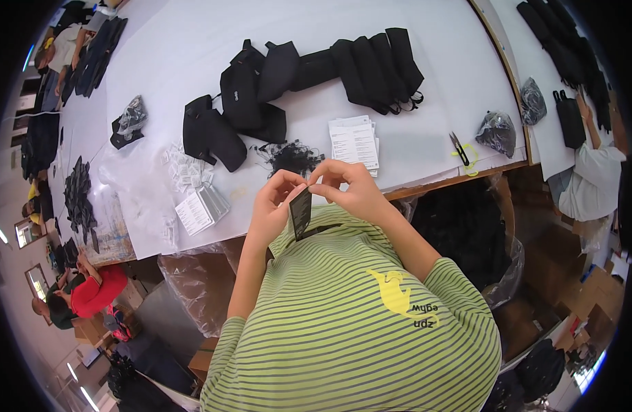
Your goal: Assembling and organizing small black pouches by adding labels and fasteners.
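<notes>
Both hands are raised just in front of the chest, above the near table edge [460, 180]. Left hand [273, 206] and right hand [350, 189] meet at the top of a small black hang tag [300, 213]; thumb and forefinger tips of each hand are pressed together in a pinch at the tag's upper edge, the other fingers curled loosely. The tag hangs below the fingertips, slightly tilted, its lower end free. Whether a string or loop sits between the fingertips cannot be told, too small. Just beyond the fingers lies a tangle of black strings [288, 156]; a stack of white paper cards [355, 141] lies just beyond the right fingers, black bags [247, 103] farther off. Risk, judged: the grip is only on the top edge, so a slight slackening could let the tag slip and fall onto the striped shirt or off the table side; pinching unevenly could bend or crease the card
</notes>
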### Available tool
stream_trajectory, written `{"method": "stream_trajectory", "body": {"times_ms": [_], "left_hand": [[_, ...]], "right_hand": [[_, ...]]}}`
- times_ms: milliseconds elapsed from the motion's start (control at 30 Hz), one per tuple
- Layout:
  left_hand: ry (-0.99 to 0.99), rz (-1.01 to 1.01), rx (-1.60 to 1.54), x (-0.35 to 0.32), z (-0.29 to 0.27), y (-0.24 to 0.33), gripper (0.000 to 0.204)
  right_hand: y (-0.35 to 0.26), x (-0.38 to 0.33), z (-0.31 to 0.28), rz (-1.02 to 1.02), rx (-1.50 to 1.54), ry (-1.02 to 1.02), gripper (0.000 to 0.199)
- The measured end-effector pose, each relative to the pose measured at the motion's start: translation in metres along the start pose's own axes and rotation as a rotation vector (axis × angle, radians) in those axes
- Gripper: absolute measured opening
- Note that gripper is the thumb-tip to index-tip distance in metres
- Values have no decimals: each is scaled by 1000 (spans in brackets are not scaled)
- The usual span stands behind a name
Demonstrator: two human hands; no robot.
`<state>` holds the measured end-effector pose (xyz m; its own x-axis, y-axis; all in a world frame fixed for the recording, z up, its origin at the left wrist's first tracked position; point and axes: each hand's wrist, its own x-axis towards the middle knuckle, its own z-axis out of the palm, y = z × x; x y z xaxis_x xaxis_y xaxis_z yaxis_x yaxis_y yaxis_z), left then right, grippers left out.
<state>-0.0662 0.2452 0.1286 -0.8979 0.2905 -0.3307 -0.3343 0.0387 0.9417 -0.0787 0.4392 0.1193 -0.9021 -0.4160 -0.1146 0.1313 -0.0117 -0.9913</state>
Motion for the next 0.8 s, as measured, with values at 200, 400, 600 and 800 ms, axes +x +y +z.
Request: {"method": "stream_trajectory", "body": {"times_ms": [200,400,600,800], "left_hand": [[-75,89,43,40,23,12,10],[-90,380,412,148,64,-6,22],[-64,781,1294,214,111,-37,71],[-104,819,1333,228,113,-49,62]], "right_hand": [[10,-9,-26,223,516,23,14],[52,-31,-83,242,627,181,12],[54,-52,-112,228,779,402,13],[48,-53,-117,220,848,475,11]]}}
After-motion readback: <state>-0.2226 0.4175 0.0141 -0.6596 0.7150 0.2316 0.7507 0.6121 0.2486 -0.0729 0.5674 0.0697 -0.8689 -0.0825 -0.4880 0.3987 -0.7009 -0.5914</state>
